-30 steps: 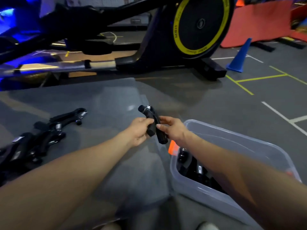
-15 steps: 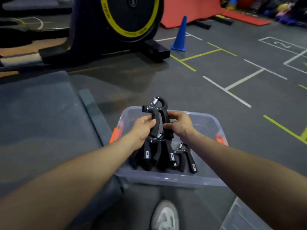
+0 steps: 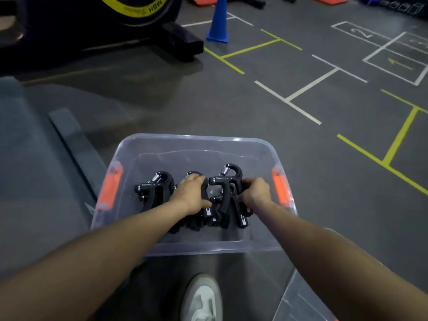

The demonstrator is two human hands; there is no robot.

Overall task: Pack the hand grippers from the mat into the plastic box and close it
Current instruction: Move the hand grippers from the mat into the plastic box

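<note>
We see both hands down inside the clear plastic box (image 3: 192, 144) with orange latches, which sits open on the grey floor (image 3: 278, 107) beside the grey mat (image 3: 34, 170). The black spring-loaded hand grippers (image 3: 155, 188) stand in a row along the box's near wall, springs upward. Our left hand (image 3: 191, 195) curls over the top of a middle gripper. Our right hand (image 3: 254, 192) grips the rightmost hand gripper (image 3: 228, 184), whose top rises above the others, just inside the right latch. The hands are apart, that gripper between them. A clear lid (image 3: 298, 302) lies at the near right; a white shoe (image 3: 201, 300) shows below.
</note>
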